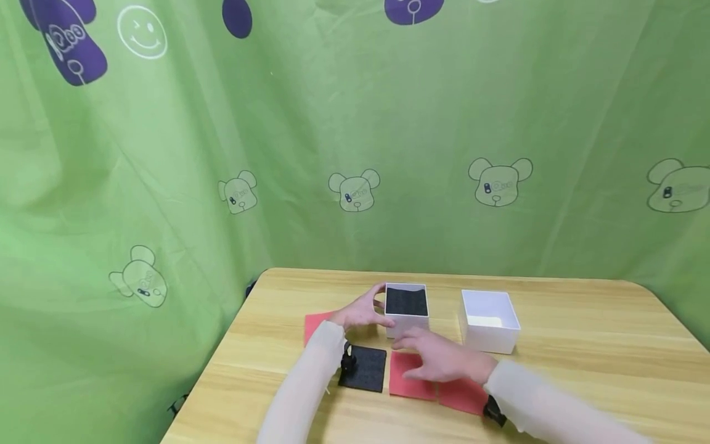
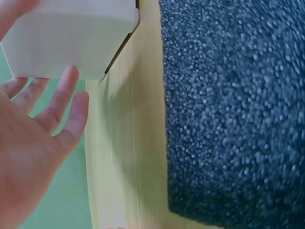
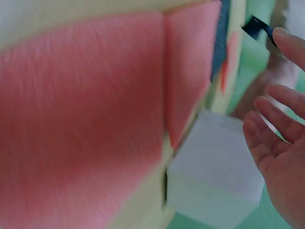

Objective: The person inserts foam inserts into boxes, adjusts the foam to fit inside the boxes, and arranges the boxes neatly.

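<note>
In the head view my left hand (image 1: pixel 360 311) holds the left side of a white open-topped box (image 1: pixel 407 327), its thumb at the front face. Inside this box sits a black foam sheet (image 1: pixel 407 302). The left wrist view shows spread fingers against the box wall (image 2: pixel 66 43), with the little finger apart from it. My right hand (image 1: pixel 440 357) hovers in front of the box, fingers relaxed and holding nothing. Below it lie two red foam sheets (image 1: pixel 403 377) side by side. Under my left wrist lies another black foam sheet (image 1: pixel 370 370), and a red sheet (image 1: pixel 316 322) is partly hidden behind the left arm.
A second white box (image 1: pixel 490 340) stands to the right, with a pale patch on its inner floor. Everything rests on a wooden table (image 1: pixel 582 345). A green printed curtain (image 1: pixel 421 234) hangs behind and at the left. Dark wrist cameras (image 1: pixel 493 412) sit on both forearms.
</note>
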Demonstrator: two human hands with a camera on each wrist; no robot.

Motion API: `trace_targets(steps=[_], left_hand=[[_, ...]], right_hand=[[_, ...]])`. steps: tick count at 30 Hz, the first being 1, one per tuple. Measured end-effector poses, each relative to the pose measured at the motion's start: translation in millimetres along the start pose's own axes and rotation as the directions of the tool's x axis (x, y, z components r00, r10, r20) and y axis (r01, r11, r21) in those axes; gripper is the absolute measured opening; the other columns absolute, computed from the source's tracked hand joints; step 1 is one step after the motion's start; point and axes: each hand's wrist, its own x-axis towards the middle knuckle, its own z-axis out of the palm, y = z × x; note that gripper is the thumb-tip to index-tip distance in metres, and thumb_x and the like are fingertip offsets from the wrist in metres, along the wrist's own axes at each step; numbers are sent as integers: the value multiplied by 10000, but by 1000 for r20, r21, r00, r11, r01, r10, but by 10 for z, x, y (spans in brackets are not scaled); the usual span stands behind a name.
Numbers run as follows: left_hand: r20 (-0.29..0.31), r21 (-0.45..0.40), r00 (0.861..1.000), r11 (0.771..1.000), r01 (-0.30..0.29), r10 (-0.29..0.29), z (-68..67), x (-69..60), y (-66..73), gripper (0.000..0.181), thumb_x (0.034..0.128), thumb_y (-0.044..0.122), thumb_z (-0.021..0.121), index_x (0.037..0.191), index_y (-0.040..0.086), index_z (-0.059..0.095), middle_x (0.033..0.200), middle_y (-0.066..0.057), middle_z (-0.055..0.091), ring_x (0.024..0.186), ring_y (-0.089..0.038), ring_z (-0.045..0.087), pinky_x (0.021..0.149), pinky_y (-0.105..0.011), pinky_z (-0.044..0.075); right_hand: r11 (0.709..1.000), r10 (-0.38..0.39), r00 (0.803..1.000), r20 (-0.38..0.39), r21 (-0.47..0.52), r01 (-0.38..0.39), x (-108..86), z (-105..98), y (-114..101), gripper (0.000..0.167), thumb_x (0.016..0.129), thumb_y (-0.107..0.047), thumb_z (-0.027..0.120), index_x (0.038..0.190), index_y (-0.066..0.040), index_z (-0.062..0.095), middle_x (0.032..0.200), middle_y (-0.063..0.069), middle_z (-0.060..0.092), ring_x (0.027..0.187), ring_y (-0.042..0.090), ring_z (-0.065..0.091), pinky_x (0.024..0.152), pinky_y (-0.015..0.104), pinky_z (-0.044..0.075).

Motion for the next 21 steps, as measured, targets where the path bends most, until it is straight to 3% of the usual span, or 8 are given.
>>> trace_targets(steps=[10,15,21], left_hand=[[-6,26,1000,1000,2,-2,2,-8,34,1048,721,89,826,1516,106,143,1498,-65,268,1141,-205,492,858,-294,479],[-5,26,1000,1000,3,-3,2,-22,48,1042,723,93,826,1516,122,151,1498,-59,269,1144,-206,490,869,-302,477],[-5,39,1000,999,-8,8,10,-21,34,1035,728,94,822,1515,112,150,1496,-81,274,1145,-220,495,883,-309,470]], right_hand=[[992,-56,998,26,-115,59,145,343,-45,701,774,-518,709,1269,-39,576,1348,165,468,1225,306,440,1011,440,383],[993,-53,997,49,-99,58,186,413,-46,765,773,-580,681,1317,-63,536,1396,205,416,1263,371,397,1018,499,358],[993,-42,997,63,-108,49,231,497,-5,769,777,-603,659,1326,-80,532,1400,218,408,1259,359,390,1020,485,357]])
